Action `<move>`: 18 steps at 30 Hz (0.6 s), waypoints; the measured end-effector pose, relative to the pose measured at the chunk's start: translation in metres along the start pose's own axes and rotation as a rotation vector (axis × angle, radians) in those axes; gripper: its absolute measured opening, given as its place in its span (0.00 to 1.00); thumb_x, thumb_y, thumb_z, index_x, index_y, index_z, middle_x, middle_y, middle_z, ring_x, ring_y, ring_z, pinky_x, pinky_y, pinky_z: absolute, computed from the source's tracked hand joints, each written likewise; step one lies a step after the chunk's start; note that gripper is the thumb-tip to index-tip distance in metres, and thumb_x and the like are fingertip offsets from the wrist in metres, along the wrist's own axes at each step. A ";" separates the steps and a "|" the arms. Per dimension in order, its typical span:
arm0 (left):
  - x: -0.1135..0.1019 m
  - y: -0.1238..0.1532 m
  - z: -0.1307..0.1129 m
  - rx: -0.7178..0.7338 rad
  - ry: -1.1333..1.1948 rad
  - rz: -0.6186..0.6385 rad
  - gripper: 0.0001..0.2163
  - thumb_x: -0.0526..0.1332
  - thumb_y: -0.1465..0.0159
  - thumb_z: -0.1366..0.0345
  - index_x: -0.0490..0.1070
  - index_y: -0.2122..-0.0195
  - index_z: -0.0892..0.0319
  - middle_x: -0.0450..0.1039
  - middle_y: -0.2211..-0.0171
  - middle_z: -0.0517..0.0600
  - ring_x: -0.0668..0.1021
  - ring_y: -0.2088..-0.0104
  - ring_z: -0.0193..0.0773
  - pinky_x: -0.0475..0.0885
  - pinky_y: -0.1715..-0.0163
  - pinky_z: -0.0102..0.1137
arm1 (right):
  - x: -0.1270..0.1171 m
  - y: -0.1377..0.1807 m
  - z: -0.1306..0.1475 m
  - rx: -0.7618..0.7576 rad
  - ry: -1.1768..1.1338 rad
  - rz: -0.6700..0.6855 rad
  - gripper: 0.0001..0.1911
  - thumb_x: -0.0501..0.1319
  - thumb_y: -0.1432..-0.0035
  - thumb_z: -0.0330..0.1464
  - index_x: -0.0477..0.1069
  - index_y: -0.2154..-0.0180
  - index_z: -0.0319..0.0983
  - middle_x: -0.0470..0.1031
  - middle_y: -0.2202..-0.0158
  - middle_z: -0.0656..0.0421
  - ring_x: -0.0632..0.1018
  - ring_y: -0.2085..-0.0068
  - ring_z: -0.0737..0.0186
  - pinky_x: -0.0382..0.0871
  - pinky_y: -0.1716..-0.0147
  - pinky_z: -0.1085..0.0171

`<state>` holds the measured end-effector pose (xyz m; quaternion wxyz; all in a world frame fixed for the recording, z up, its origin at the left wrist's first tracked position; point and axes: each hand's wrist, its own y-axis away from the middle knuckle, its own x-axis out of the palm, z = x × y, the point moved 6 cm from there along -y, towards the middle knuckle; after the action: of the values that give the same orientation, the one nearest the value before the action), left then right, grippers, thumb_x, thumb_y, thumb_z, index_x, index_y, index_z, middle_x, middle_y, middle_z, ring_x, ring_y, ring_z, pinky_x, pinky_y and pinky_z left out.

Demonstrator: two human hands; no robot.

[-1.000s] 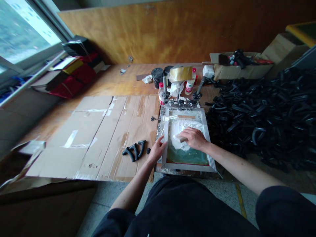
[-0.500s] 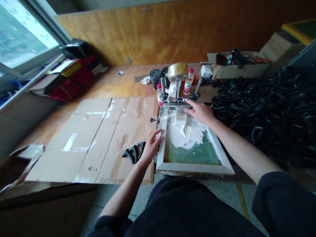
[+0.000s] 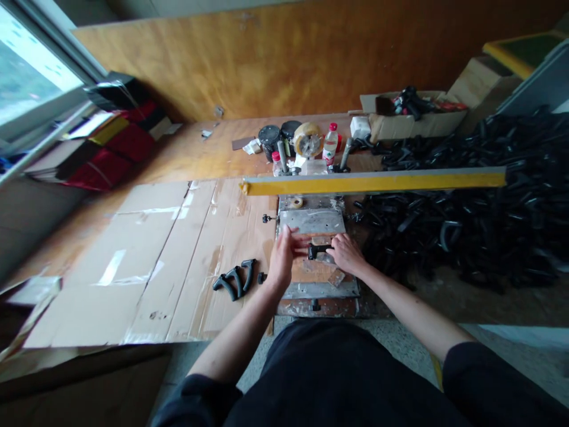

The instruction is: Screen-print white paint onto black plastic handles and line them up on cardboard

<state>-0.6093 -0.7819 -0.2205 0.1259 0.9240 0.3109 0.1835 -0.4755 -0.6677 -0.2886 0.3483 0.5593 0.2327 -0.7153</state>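
A small black plastic handle (image 3: 318,250) lies on a brown pad in the middle of the metal printing base (image 3: 311,220). My right hand (image 3: 347,255) grips its right end with curled fingers. My left hand (image 3: 282,259) rests flat on the base just left of the handle, fingers apart and pointing at it. The printing screen frame (image 3: 377,181) is swung up and shows edge-on as a long yellow bar above the base. Three more black handles (image 3: 233,279) lie on the cardboard sheet (image 3: 155,255) left of my left hand.
A big heap of black handles (image 3: 466,201) fills the right side. Behind the base stand a tape roll (image 3: 307,141), a bottle (image 3: 329,145) and black cans (image 3: 269,139). An open cardboard box (image 3: 413,121) sits at the back right, red and black packs (image 3: 106,154) under the window.
The screen frame, flat with white ink under my right hand a second ago, has been lifted up. Both hands have come down to the black handle on the uncovered base.
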 end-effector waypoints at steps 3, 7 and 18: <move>0.009 0.031 0.080 -0.416 -0.001 0.148 0.29 0.58 0.42 0.40 0.69 0.52 0.61 0.76 0.54 0.62 0.80 0.61 0.45 0.75 0.69 0.33 | -0.002 0.015 0.037 -0.003 0.003 -0.052 0.08 0.57 0.36 0.34 0.70 0.62 0.36 0.75 0.61 0.47 0.72 0.55 0.50 0.66 0.57 0.56; -0.018 0.043 0.099 -0.347 0.129 -0.003 0.24 0.62 0.43 0.43 0.70 0.60 0.62 0.78 0.60 0.58 0.81 0.63 0.42 0.75 0.69 0.32 | -0.013 0.023 0.068 -0.374 -0.183 -0.027 0.07 0.55 0.36 0.29 0.71 0.64 0.39 0.75 0.63 0.54 0.73 0.57 0.58 0.67 0.57 0.62; -0.297 0.056 0.111 -0.473 -0.951 -0.588 0.24 0.43 0.35 0.46 0.67 0.73 0.59 0.72 0.81 0.57 0.79 0.76 0.49 0.74 0.74 0.39 | 0.014 -0.001 -0.168 -0.198 0.149 0.207 0.21 0.58 0.50 0.20 0.78 0.59 0.47 0.68 0.41 0.58 0.62 0.37 0.55 0.60 0.43 0.54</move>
<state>-0.7529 -1.0222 -0.3784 0.4984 0.7270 0.4137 -0.2278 -0.3712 -0.5492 -0.3471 0.4552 0.5946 0.2685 -0.6059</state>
